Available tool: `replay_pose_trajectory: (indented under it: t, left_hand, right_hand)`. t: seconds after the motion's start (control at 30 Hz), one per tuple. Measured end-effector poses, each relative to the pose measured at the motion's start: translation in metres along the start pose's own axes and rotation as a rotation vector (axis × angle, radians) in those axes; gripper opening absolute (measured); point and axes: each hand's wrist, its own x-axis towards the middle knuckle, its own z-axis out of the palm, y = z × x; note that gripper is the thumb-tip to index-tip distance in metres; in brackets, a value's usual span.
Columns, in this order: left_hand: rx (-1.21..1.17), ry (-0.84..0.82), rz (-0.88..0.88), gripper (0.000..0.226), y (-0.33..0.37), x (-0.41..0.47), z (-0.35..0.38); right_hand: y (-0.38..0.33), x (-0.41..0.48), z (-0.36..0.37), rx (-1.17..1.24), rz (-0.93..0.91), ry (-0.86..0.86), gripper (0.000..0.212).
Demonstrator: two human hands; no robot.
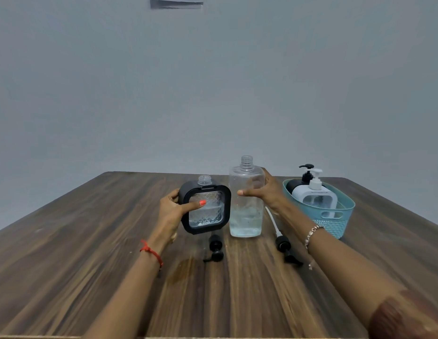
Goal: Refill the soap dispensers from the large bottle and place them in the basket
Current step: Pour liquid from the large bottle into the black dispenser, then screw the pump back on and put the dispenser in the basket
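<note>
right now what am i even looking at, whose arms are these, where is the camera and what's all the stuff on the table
There is no machine here: these are a person's two bare arms, seen from one camera worn on the head, looking forward and down. The left hand holds a black dispenser with its neck open, thumb across the clear front. The right hand grips the big bottle, also open, standing on the wooden table and partly full of clear liquid. Two black pumps lie loose on the table near the person. At the right a blue basket already holds two dispensers, one black and one white, with pumps on.
</note>
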Motion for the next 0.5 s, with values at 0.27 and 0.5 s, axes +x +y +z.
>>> replay_pose_trajectory:
  t: [0.27, 0.5]
  left_hand:
    - [-0.004, 0.006, -0.019, 0.041, 0.000, 0.001, -0.002]
    - [-0.021, 0.029, -0.007, 0.043, 0.002, -0.002, -0.008]
  right_hand:
    - [0.007, -0.005, -0.004, -0.049, 0.001, -0.077, 0.093]
    - [-0.022, -0.036, 0.017, -0.336, -0.544, 0.402, 0.053]
